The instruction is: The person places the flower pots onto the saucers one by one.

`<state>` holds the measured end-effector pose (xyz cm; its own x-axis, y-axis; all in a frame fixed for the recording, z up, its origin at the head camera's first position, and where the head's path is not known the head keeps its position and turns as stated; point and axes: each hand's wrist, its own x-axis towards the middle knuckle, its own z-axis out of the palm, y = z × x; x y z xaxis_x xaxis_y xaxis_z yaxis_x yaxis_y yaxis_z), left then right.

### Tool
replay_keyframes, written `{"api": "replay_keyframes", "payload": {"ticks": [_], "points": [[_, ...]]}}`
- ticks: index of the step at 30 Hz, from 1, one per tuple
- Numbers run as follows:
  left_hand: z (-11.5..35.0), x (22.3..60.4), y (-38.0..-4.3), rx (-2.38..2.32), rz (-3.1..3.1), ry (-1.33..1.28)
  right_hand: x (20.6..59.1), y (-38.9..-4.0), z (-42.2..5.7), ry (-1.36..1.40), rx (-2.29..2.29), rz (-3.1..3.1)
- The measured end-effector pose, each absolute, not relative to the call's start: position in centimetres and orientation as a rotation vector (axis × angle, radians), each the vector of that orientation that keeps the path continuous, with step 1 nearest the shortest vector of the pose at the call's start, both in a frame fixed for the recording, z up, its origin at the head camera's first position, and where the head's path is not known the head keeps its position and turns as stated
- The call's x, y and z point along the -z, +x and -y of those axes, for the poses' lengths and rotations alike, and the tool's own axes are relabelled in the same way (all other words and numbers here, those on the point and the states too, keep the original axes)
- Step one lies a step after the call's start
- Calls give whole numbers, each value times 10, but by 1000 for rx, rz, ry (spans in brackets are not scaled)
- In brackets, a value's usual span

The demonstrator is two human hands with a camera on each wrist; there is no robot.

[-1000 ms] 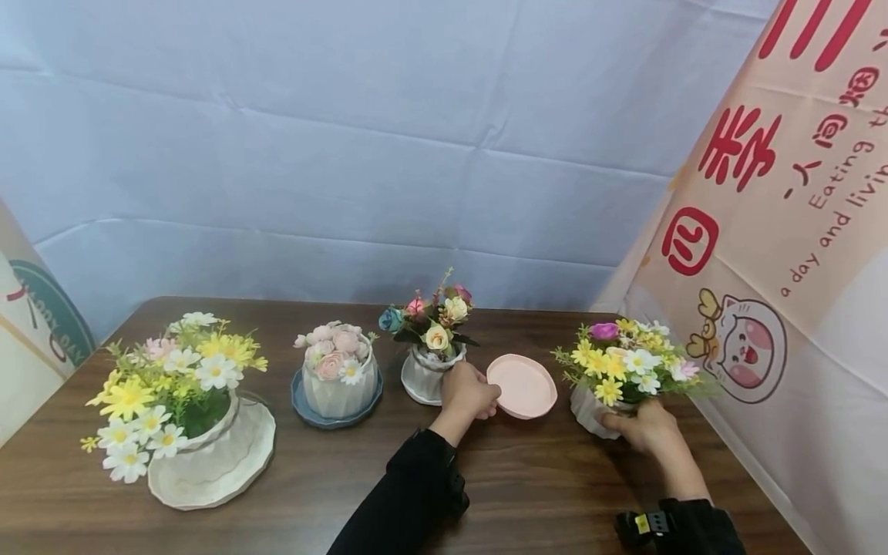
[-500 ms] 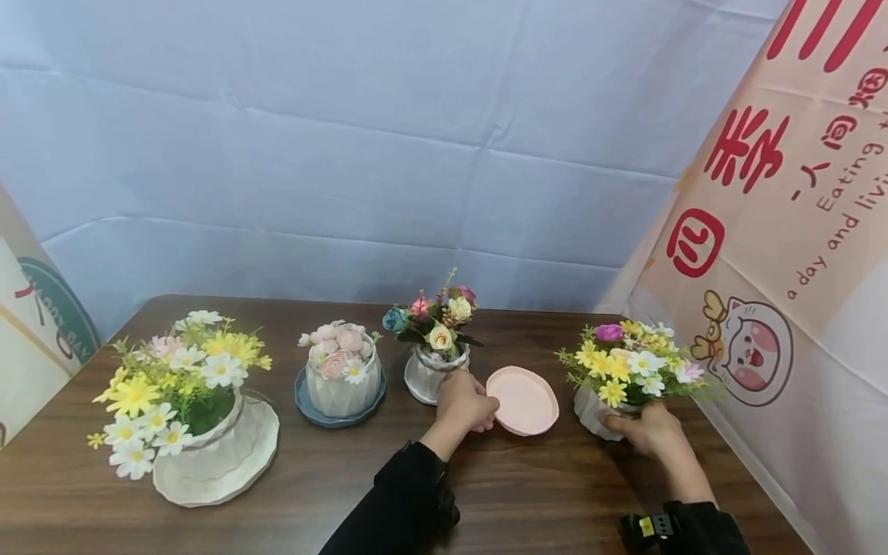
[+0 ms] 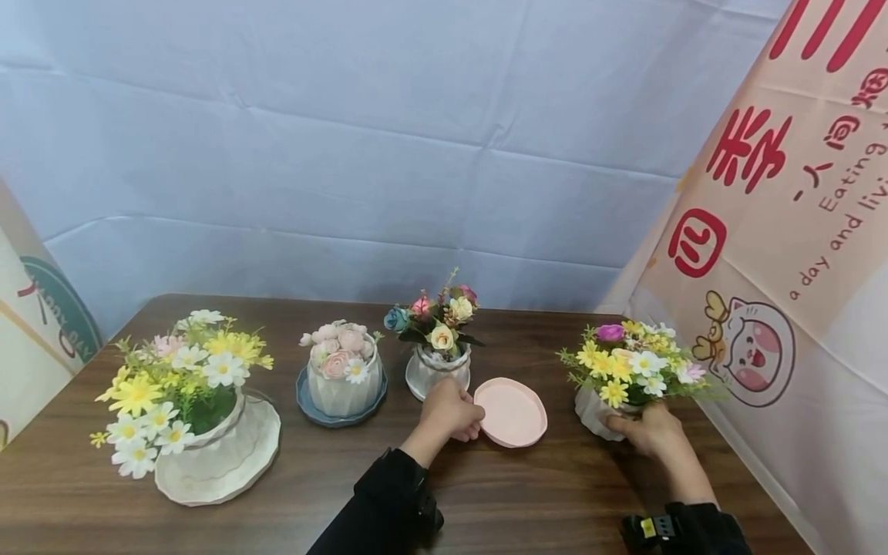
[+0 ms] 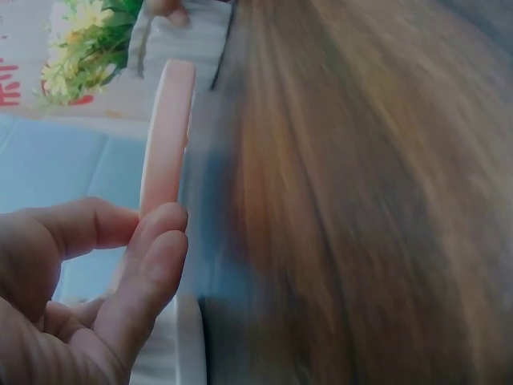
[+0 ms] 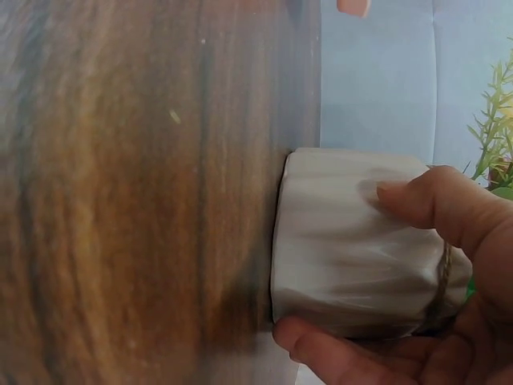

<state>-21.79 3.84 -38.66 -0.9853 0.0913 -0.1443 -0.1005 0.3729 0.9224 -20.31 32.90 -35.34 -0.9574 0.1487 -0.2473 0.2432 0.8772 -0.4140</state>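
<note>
My left hand point(image 3: 449, 415) pinches the left edge of a shallow pink saucer point(image 3: 510, 412) between thumb and fingers. Edge-on in the left wrist view, the saucer point(image 4: 167, 136) appears held just off the wood. At the right, my right hand point(image 3: 655, 430) grips a white ribbed flowerpot point(image 3: 593, 414) filled with yellow, white and purple flowers point(image 3: 627, 362). The right wrist view has thumb and fingers on opposite sides of this pot point(image 5: 353, 241), its base at the tabletop. Just behind my left hand stands a small white pot of roses point(image 3: 440, 362) on a white saucer point(image 3: 414, 383).
Left of the roses, a white pot of pale pink flowers point(image 3: 343, 385) stands on a blue saucer point(image 3: 305, 408). A large pot of daisies point(image 3: 201, 435) leans on a wide white saucer point(image 3: 260, 439) at far left. Cloth hangs behind the brown table point(image 3: 527, 501).
My left hand has drawn the pink saucer toward me and slightly left, away from the table's back. The right hand keeps its grip on the flowerpot, which has hardly moved.
</note>
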Motion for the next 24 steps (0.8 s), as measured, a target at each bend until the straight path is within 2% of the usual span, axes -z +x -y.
{"api": "replay_keyframes", "payload": {"ticks": [24], "points": [[-23, 396, -218, -1539, -2493, -12, 356, -204, -335, 270, 680, -2884]]}}
